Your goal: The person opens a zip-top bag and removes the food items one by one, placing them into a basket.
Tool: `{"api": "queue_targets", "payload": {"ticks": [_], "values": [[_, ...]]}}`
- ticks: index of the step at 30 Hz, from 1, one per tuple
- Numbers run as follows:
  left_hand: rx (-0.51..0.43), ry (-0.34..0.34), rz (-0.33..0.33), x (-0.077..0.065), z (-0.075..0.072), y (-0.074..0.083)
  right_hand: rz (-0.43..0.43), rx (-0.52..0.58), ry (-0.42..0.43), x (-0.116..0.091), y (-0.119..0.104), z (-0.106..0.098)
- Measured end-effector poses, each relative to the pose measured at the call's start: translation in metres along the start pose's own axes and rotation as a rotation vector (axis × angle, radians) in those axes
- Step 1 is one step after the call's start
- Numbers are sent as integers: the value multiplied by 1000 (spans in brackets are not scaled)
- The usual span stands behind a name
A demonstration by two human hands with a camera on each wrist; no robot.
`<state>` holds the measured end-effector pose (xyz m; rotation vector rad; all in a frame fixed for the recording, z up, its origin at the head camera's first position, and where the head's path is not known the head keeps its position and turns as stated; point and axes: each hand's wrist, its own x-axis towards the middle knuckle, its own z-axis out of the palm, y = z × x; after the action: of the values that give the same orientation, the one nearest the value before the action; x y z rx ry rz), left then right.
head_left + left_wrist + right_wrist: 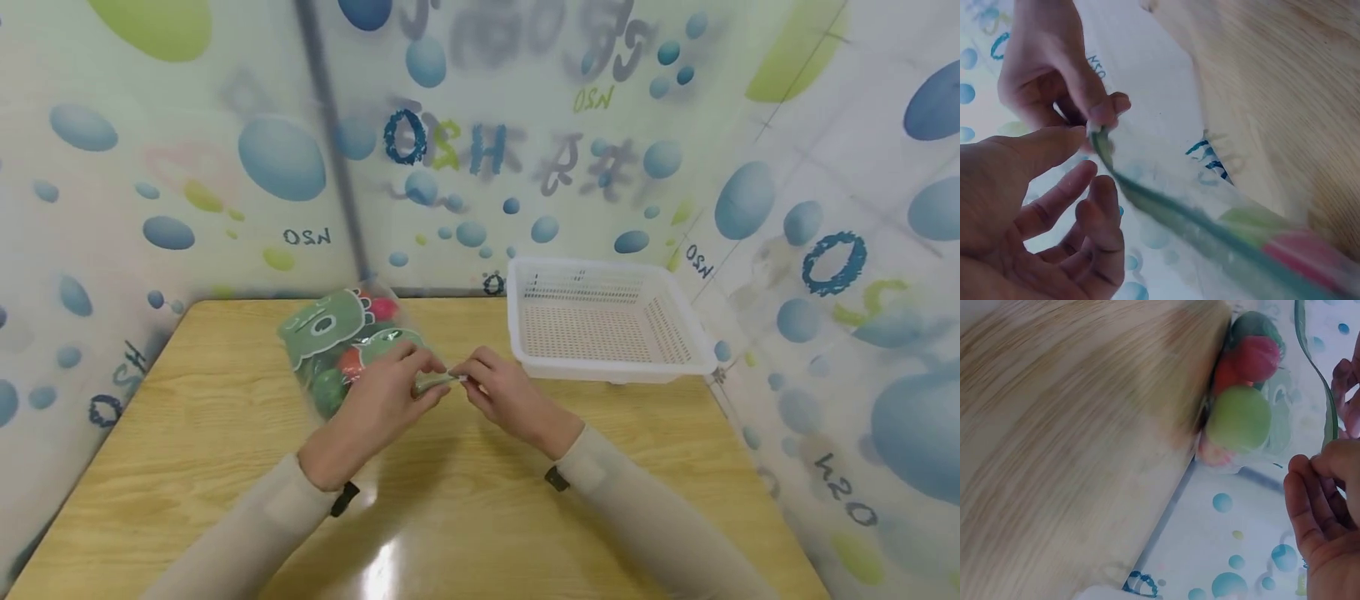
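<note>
A clear zip bag [322, 329] with green cartoon print leans at the table's back left, toy fruits and vegetables [1239, 419] inside. Its green-edged mouth [1175, 209] stretches out toward both hands. My right hand [513, 396] pinches the end corner of that mouth between thumb and fingertips. Close beside it, my left hand [382, 400] has its thumb tip right at the pinched corner. In the left wrist view, the left fingers [1102, 215] bend loosely below the thumb, with a gap between, and lie next to the bag's edge.
A white plastic basket [611, 371] with slotted walls stands at the back right of the wooden table [480, 517]. Printed curtains [480, 208] with blue and green dots hang behind the table and along both sides.
</note>
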<state>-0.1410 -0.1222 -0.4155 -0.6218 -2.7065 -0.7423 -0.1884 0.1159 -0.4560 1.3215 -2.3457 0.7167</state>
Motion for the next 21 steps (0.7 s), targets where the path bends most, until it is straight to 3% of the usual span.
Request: {"api": "queue_targets", "payload": {"ticks": [5, 11, 21], "values": [[3, 55, 66, 5, 6, 5, 60, 122, 23, 6, -4, -4], [-9, 61, 36, 7, 9, 5, 79, 161, 44, 10, -6, -7], [-72, 10, -4, 4, 10, 1, 126, 209, 35, 11, -5, 0]]}}
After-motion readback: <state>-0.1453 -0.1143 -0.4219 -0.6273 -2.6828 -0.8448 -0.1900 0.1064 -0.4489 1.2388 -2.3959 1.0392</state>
